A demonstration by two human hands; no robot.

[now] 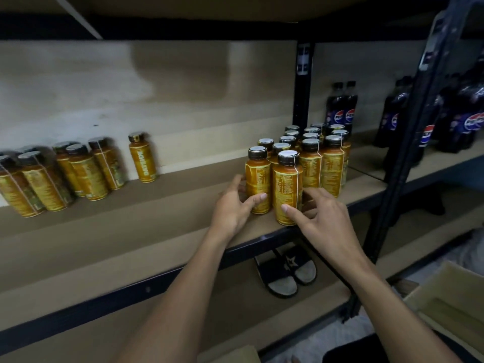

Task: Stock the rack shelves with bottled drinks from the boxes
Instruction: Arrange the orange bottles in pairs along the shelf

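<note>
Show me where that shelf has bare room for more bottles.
Free: the shelf board between the lone bottle and the right cluster, plus the front strip. Crowded: that cluster, where the left hand and right hand grip its front bottles.

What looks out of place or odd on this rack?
A pair of dark sandals lies on the lower shelf, below the orange bottles: footwear looks odd on a drinks rack. Nothing looks spilled or fallen; the left hand and right hand each hold one bottle.
</note>
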